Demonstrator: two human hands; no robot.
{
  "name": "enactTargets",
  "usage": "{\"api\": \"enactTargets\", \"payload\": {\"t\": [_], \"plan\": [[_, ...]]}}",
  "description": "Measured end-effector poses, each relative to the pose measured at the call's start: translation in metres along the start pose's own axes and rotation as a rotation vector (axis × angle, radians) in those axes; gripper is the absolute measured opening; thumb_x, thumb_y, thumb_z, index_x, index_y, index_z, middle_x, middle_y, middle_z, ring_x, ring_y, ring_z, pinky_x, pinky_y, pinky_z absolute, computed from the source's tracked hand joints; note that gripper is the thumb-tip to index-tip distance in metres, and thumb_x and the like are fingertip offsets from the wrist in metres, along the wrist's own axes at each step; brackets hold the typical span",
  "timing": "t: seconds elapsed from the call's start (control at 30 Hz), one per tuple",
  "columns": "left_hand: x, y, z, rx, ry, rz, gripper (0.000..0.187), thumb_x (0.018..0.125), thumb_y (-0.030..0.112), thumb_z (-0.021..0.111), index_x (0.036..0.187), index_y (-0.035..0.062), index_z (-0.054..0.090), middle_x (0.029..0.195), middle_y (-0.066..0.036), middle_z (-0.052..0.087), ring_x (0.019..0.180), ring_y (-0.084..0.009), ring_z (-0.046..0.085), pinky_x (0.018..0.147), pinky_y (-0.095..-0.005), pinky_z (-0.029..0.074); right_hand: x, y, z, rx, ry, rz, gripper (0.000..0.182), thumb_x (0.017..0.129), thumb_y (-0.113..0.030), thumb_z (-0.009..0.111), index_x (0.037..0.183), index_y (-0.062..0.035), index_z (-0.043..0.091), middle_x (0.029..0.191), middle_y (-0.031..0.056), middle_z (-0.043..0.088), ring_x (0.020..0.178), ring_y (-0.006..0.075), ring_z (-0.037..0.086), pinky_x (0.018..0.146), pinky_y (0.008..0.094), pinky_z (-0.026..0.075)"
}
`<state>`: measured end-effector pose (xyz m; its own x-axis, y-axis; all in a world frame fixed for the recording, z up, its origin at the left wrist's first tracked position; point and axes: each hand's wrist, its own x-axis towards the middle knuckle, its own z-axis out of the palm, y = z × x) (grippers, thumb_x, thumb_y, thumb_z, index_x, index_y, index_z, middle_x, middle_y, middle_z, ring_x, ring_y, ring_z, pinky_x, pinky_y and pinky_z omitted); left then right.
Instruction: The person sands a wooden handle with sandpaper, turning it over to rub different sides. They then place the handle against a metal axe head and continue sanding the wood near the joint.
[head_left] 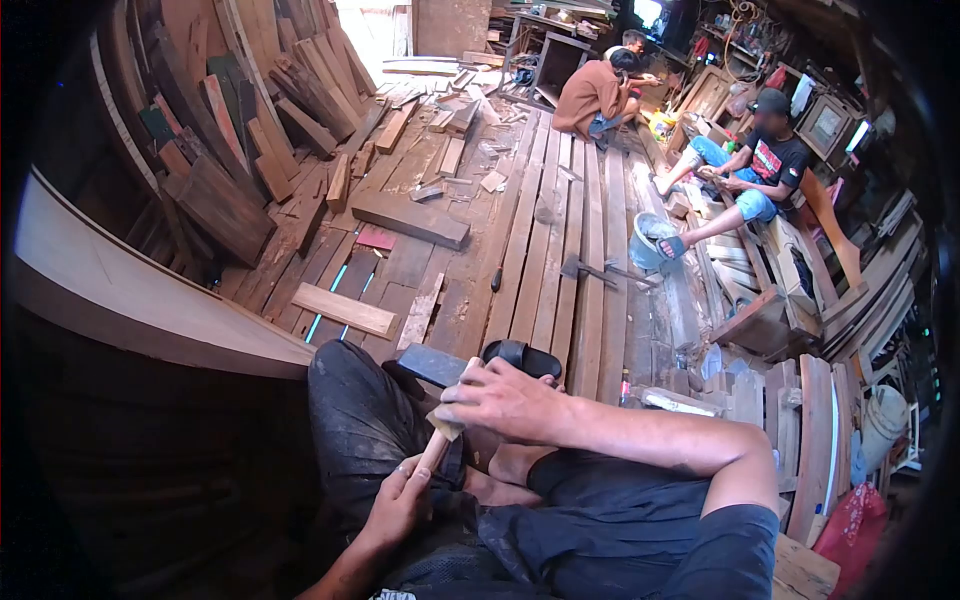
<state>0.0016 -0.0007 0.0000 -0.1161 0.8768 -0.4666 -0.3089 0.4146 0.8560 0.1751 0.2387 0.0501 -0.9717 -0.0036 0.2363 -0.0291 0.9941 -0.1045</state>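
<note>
My left hand (395, 508) is closed around the lower end of a pale wooden handle (434, 452), held at a slant above my lap. At the handle's upper end sits a flat, dark grey head (432, 366), like that of a hatchet or hammer. My right hand (510, 400) wraps over the handle just below the head. A small yellowish piece (446, 427), perhaps sandpaper, shows under its fingers against the wood. Beyond my hands is a black sandal (522, 358).
Axe-like tools (592, 269) lie on floor planks (545, 215). A thick board (410, 219) and a pale board (344, 309) lie ahead left. Lumber (225, 120) leans at left. A seated person (765, 165) has one foot by a bucket (650, 243); two people (595, 95) crouch farther back.
</note>
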Motion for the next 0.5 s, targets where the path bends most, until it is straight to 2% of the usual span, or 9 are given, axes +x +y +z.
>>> {"api": "enactTargets", "payload": {"t": [0.07, 0.17, 0.2, 0.23, 0.3, 0.4, 0.43, 0.5], "plan": [[-0.001, 0.003, 0.000, 0.005, 0.006, -0.007, 0.044, 0.118, 0.026, 0.052, 0.152, -0.0014, 0.056, 0.081, 0.001, 0.057, 0.062, -0.0077, 0.054, 0.058, -0.0272, 0.050, -0.002, 0.002, -0.001, -0.066, 0.018, 0.023, 0.040, 0.101, -0.022, 0.060, 0.141, -0.0182, 0.067, 0.125, -0.0009, 0.067, 0.124, 0.0197, 0.063, 0.099, 0.0387, 0.050], [-0.002, 0.006, 0.002, 0.053, 0.034, 0.009, 0.043, 0.118, 0.026, 0.053, 0.150, -0.0015, 0.058, 0.081, 0.002, 0.057, 0.062, -0.0073, 0.054, 0.058, -0.0269, 0.049, 0.000, -0.015, 0.001, 0.061, -0.103, -0.021, 0.053, 0.102, -0.016, 0.058, 0.156, -0.0175, 0.057, 0.131, 0.0026, 0.066, 0.129, 0.0224, 0.061, 0.101, 0.0413, 0.049], [0.000, 0.004, 0.001, 0.053, 0.029, 0.015, 0.043, 0.118, 0.025, 0.053, 0.150, -0.0015, 0.058, 0.081, 0.002, 0.057, 0.063, -0.0072, 0.054, 0.058, -0.0268, 0.049, 0.002, -0.023, -0.001, 0.068, -0.125, -0.088, 0.055, 0.102, -0.016, 0.057, 0.157, -0.0145, 0.054, 0.128, 0.0036, 0.064, 0.129, 0.0215, 0.060, 0.103, 0.0416, 0.049], [0.001, -0.001, -0.001, 0.051, 0.026, 0.020, 0.042, 0.117, 0.025, 0.054, 0.150, -0.0015, 0.058, 0.082, 0.002, 0.057, 0.063, -0.0070, 0.054, 0.058, -0.0267, 0.048, 0.002, -0.031, 0.007, 0.170, -0.109, -0.130, 0.055, 0.100, -0.016, 0.059, 0.155, -0.0138, 0.057, 0.131, 0.0039, 0.063, 0.130, 0.0208, 0.059, 0.105, 0.0413, 0.049], [0.001, -0.001, -0.002, 0.054, 0.028, 0.018, 0.042, 0.117, 0.024, 0.054, 0.151, -0.0014, 0.058, 0.083, 0.003, 0.057, 0.065, -0.0065, 0.054, 0.059, -0.0265, 0.048, 0.002, -0.033, 0.006, 0.109, -0.132, -0.150, 0.052, 0.100, -0.017, 0.060, 0.151, -0.0145, 0.060, 0.131, 0.0032, 0.063, 0.130, 0.0189, 0.059, 0.105, 0.0400, 0.049], [-0.002, 0.004, -0.001, 0.053, 0.034, 0.003, 0.043, 0.117, 0.024, 0.054, 0.152, -0.0012, 0.058, 0.086, 0.003, 0.057, 0.067, -0.0056, 0.053, 0.060, -0.0260, 0.048, 0.002, 0.000, 0.001, -0.057, -0.023, -0.050, 0.046, 0.100, -0.019, 0.063, 0.146, -0.0143, 0.063, 0.131, -0.0006, 0.064, 0.128, 0.0162, 0.061, 0.103, 0.0372, 0.048], [-0.002, 0.004, -0.002, 0.052, 0.030, -0.001, 0.043, 0.117, 0.024, 0.053, 0.152, -0.0011, 0.058, 0.086, 0.004, 0.057, 0.067, -0.0054, 0.053, 0.060, -0.0258, 0.047, -0.001, 0.007, -0.001, -0.148, -0.126, 0.043, 0.046, 0.101, -0.018, 0.063, 0.147, -0.0137, 0.063, 0.133, -0.0008, 0.065, 0.128, 0.0156, 0.062, 0.102, 0.0370, 0.048], [-0.002, 0.006, -0.001, 0.059, 0.028, -0.001, 0.042, 0.117, 0.023, 0.053, 0.152, -0.0009, 0.058, 0.087, 0.004, 0.057, 0.068, -0.0051, 0.052, 0.061, -0.0255, 0.047, -0.002, 0.011, 0.002, -0.148, 0.023, 0.015, 0.034, 0.097, -0.019, 0.064, 0.131, -0.0135, 0.065, 0.120, 0.0014, 0.063, 0.116, 0.0164, 0.064, 0.096, 0.0355, 0.051]]}}
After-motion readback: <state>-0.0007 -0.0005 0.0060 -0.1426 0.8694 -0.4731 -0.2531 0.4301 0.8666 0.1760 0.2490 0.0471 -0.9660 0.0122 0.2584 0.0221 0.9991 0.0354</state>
